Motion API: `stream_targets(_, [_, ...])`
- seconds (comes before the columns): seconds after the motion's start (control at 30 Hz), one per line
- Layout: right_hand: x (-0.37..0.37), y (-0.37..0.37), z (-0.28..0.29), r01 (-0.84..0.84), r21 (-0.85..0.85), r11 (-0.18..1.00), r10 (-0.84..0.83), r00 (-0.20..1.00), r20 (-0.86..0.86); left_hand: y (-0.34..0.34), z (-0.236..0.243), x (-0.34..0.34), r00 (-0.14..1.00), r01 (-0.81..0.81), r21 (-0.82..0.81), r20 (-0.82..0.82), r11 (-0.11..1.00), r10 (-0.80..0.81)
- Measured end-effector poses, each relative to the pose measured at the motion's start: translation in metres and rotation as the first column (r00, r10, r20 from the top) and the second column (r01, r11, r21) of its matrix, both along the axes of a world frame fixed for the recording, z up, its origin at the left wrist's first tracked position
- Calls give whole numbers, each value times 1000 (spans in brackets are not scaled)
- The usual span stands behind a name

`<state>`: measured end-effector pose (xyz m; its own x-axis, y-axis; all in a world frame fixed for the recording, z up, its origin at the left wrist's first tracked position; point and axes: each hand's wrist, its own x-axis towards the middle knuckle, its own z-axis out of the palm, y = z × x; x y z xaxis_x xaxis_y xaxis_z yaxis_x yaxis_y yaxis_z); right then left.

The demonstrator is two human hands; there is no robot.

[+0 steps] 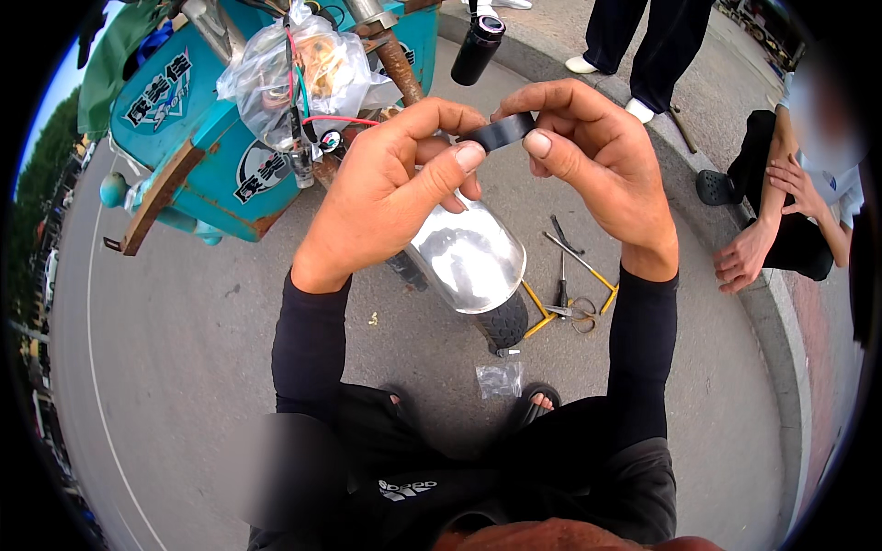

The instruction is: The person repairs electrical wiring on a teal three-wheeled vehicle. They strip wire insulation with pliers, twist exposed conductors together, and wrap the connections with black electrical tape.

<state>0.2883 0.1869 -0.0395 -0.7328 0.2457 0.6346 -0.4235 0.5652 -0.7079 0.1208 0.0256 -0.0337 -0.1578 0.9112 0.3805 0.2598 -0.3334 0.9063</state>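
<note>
A roll of black tape [503, 135] is held between my hands, which are raised over the front of a vehicle. My left hand [390, 188] pinches its left side with thumb and fingers, and my right hand [593, 161] grips its right side. Behind my left hand, red and green wires and connectors [299, 138] hang from a clear plastic bag [266, 78] of tangled parts. Beneath my hands are a shiny silver mudguard [469, 253] and a black tyre [501, 326].
Yellow-handled tools [602, 285], scissors [579, 312] and a small plastic bag [499, 378] lie on the pavement [184, 349]. A teal, rusted body [165, 119] fills the upper left. At right a person [781, 193] sits by the kerb [763, 321]; another person's legs [643, 46] stand behind.
</note>
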Motion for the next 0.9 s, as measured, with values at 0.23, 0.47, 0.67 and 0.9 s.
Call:
stream_targets(0.23, [-17,-7,-6,304,162,939,-256,930,-263,6,-7,7,969,-209,108,-109,972,221])
stream_targets(0.47, [-21,-29,-2,558,272,784,-410,794,-448,7,-4,12,774,-296,485,-383,823,504])
stream_targets(0.67, [-25,-22,-7,550,316,773,-322,769,-552,10,-6,13,673,-267,630,-420,729,609])
stream_targets(0.9, [-27,-25,-12,516,242,822,-337,782,-524,9,-7,17,671,-277,638,-407,718,620])
